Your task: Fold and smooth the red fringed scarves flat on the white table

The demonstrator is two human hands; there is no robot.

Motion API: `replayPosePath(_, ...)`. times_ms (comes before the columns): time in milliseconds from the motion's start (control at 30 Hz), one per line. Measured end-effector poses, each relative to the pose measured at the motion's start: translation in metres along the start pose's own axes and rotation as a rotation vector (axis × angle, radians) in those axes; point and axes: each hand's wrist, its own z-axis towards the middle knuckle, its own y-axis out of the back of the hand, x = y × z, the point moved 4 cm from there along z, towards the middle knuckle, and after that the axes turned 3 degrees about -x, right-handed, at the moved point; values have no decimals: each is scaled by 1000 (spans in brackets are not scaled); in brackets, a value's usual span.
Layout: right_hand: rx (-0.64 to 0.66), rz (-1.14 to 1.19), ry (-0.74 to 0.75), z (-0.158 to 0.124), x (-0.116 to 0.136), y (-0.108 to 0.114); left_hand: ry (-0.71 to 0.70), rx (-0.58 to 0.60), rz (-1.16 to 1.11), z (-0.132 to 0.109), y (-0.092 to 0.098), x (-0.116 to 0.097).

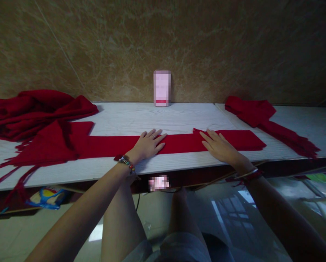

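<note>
A long red scarf (111,146) lies lengthwise along a white wood-grain table (185,116). My left hand (149,144) rests palm down on its middle, fingers spread. Farther right, my right hand (217,145) lies flat with fingers apart where the scarf's short fringed end sits over a folded part. The left end of the scarf meets a bunched, fringed red cloth (54,145). Neither hand grips anything.
A crumpled red cloth pile (40,109) is at the back left. Another red scarf (261,116) lies at the right. A blurred phone-like object (162,88) leans against the brown marbled wall. A blue and yellow item (48,198) sits below the table's left edge.
</note>
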Motion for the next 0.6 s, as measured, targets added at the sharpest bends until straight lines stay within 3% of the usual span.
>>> replayPosePath(133,-87,114,115,6,42,2,-68,-11,-9,3,1,-3)
replayPosePath(267,-95,183,206,15,74,-6,-101,21,-21,3,0,-4)
replayPosePath(600,-45,162,97,7,47,-8,-91,37,-26,3,0,-3)
